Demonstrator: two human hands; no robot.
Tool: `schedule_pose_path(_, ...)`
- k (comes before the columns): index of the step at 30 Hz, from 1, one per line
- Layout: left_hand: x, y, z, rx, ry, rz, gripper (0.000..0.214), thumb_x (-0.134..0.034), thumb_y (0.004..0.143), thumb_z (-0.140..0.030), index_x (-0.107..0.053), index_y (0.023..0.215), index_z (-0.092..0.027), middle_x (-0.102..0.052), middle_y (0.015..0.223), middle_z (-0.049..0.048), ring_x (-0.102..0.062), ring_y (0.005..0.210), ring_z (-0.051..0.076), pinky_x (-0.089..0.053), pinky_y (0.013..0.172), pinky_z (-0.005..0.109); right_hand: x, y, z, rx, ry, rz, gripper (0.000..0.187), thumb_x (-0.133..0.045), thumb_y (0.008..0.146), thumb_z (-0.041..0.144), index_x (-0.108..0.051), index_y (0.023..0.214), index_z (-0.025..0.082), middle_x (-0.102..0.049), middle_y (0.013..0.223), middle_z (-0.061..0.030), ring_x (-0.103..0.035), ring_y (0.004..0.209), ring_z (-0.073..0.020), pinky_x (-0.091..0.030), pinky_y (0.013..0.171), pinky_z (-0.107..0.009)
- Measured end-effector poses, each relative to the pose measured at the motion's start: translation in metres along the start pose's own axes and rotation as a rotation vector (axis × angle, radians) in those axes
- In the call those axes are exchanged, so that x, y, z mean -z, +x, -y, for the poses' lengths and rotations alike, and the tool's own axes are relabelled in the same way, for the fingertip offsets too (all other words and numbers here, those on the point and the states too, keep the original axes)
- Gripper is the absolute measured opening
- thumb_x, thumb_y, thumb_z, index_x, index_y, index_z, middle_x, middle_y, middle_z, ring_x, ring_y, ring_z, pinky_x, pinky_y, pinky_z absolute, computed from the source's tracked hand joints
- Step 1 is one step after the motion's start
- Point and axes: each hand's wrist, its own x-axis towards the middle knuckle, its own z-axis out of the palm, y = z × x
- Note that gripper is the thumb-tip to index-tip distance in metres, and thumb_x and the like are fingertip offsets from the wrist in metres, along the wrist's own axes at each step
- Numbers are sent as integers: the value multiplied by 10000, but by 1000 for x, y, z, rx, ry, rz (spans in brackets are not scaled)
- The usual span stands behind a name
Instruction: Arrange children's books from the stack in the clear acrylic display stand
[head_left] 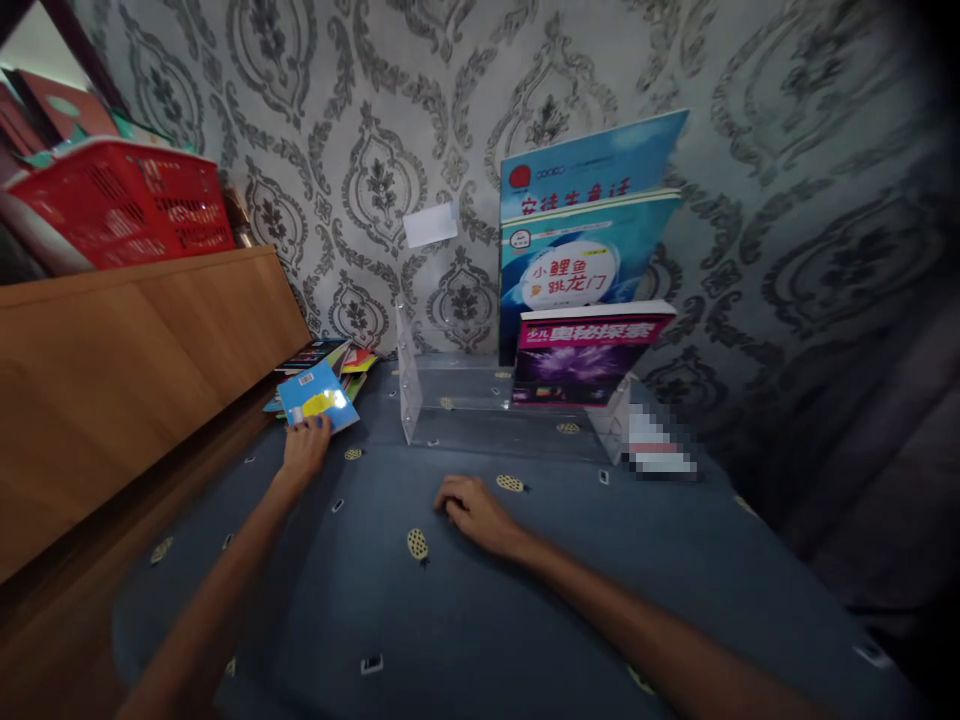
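My left hand (pixel 304 447) reaches forward and grips the near edge of a blue booklet (pixel 318 396) that lies on top of a small pile of books (pixel 352 360) at the far left of the blue cloth. My right hand (pixel 474 510) rests on the cloth with its fingers curled under, holding nothing that I can see. Beyond it stands a clear acrylic book stand (pixel 409 385). In its stepped tiers stand three books: a magenta one (pixel 585 355) in front, a teal one (pixel 577 265) behind it and a tall blue one (pixel 592 160) at the back.
A wooden board (pixel 135 360) runs along the left, with a red plastic basket (pixel 127 200) of books on top. Patterned wallpaper (pixel 375 150) backs the scene, with a white card (pixel 430 225) stuck on it. The blue cloth (pixel 465 610) covers the surface.
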Motion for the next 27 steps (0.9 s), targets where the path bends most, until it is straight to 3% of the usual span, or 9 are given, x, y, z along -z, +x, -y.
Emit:
schedule_pose_path(6,8,-57,-21,-40,10,72,500,-285,943,-73,-515,1385,-111,-619,1233,251,-653,1054,349,-500,862,465,0,-1,-1,21,-2,0,313,-462,723,-21,-710,754,167,-659,740,-18,-585,656,-135,-445,663,-241)
schedule_pose_path(12,34,-99,-25,-178,-34,245,419,-417,942,-169,-560,1335,-172,-643,1202,202,-634,1120,342,-523,814,411,-2,0,-2,32,-16,14,315,-468,720,-35,-708,755,165,-662,752,-20,-589,665,-136,-445,671,-244)
schedule_pose_path(15,40,-88,-11,-221,-164,348,402,-496,958,-410,-578,1313,-241,-652,1265,143,-640,1135,324,-520,864,412,-2,1,-3,24,-13,21,324,-461,725,-44,-710,763,160,-662,762,-20,-586,653,-129,-444,672,-242)
schedule_pose_path(17,35,-69,1,-160,-274,354,445,-449,974,-504,-562,1333,-267,-639,1327,113,-626,1183,303,-513,903,402,-3,0,-3,17,-16,24,326,-461,723,-51,-712,763,153,-660,763,-23,-587,660,-130,-444,676,-241)
schedule_pose_path(22,-10,-19,13,188,-333,137,505,-407,985,-446,-526,1369,-141,-599,1365,202,-584,1238,345,-492,951,443,-2,-1,0,18,-34,21,327,-467,731,-55,-718,775,150,-658,764,-19,-584,669,-126,-438,676,-237)
schedule_pose_path(27,-46,-11,4,240,-376,98,538,-284,1018,-410,-524,1397,-114,-614,1355,210,-585,1240,341,-428,1045,480,-2,-1,2,11,-38,28,322,-467,750,-54,-714,774,150,-661,767,-16,-574,647,-117,-443,679,-237)
